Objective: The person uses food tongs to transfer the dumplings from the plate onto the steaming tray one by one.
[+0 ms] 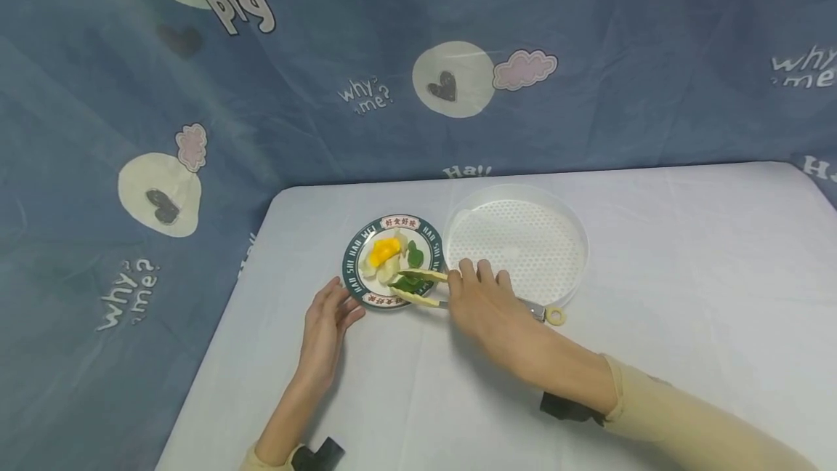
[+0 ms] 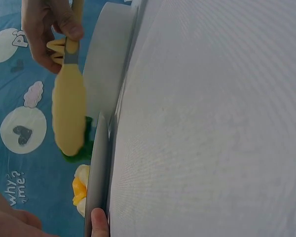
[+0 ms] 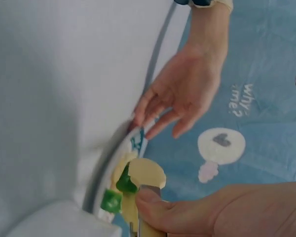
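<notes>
- The step in hand is judged to be the handling of a green leaf [image 1: 408, 284] with tongs [image 1: 421, 300]; whether it is being picked up or set down cannot be told.
- The tongs are firmly held by the right-hand grip [image 1: 489, 311], with fingers and thumb wrapped about them.
- The leaf is placed between the spread yellow ends, over the right side of a round plate [image 1: 353, 267]; firm pinching by both ends cannot be confirmed.
- The plate's near-left rim is touched by the fingertips of the left-hand grip [image 1: 323, 325], whose fingers are loosely extended.
- A yellow piece [image 1: 384, 250], pale pieces [image 1: 389, 269] and a second leaf [image 1: 415, 255] are also borne by the plate.
- A white perforated tray [image 1: 516, 246] is set on the tabletop [image 1: 686, 311], just right of the plate.
- For the next move, a steadied plate and careful control of the tong ends seem called for, so that neighbouring pieces are not disturbed.
- On the plate's green band, "SHI HAO WEI" can be read in white capitals; red Chinese characters are printed on a pale panel, apparently 好食好味.
- On the blue cloth [image 1: 314, 129], "why me?", "pig" and "Ha!!" are printed.
</notes>
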Demonstrator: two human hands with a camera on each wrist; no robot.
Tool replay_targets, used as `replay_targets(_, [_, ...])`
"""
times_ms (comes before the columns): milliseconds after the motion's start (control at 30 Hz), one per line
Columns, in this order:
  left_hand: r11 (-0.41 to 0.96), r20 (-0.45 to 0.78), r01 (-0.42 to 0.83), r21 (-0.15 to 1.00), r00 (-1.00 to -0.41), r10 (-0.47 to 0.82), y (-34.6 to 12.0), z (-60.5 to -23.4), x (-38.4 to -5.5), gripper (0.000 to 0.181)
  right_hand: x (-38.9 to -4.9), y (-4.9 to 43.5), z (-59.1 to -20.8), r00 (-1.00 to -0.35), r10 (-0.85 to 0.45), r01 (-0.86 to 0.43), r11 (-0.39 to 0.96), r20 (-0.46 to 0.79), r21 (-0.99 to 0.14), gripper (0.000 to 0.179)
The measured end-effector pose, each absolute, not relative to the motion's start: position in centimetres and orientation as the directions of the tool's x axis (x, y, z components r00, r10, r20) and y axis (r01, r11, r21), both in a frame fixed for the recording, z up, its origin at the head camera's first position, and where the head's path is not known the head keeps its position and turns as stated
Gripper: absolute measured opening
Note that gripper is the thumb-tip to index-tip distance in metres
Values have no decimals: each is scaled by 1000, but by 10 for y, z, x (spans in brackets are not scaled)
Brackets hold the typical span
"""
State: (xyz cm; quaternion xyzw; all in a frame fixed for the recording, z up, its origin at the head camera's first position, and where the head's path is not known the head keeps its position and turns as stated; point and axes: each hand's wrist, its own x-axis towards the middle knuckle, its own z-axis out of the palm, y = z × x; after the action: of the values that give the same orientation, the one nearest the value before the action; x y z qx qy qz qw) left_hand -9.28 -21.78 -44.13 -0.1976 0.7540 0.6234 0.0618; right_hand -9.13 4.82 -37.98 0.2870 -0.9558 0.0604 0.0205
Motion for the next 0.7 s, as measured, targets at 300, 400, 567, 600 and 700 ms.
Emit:
replay_targets(300, [151, -350, -387, 909, -909, -226, -218, -442, -94, 67, -91, 73, -361, -845, -532, -534, 829, 58, -166, 29])
replay_targets(400, [155, -347, -385, 910, -911, -225, -218, -443, -95, 68, -91, 82, -357, -848, -524, -530, 833, 81, -156, 33])
replay_targets(567, [167, -342, -381, 909, -913, -223, -218, -443, -94, 67, -93, 102, -352, -856, -500, -515, 847, 131, -134, 39])
replay_targets(600, [168, -341, -380, 910, -913, -223, -218, -443, -94, 67, -94, 106, -352, -857, -496, -512, 849, 136, -131, 41])
replay_targets(700, [169, -336, -377, 911, -914, -228, -218, -443, -93, 67, -97, 117, -353, -860, -489, -506, 854, 148, -120, 40])
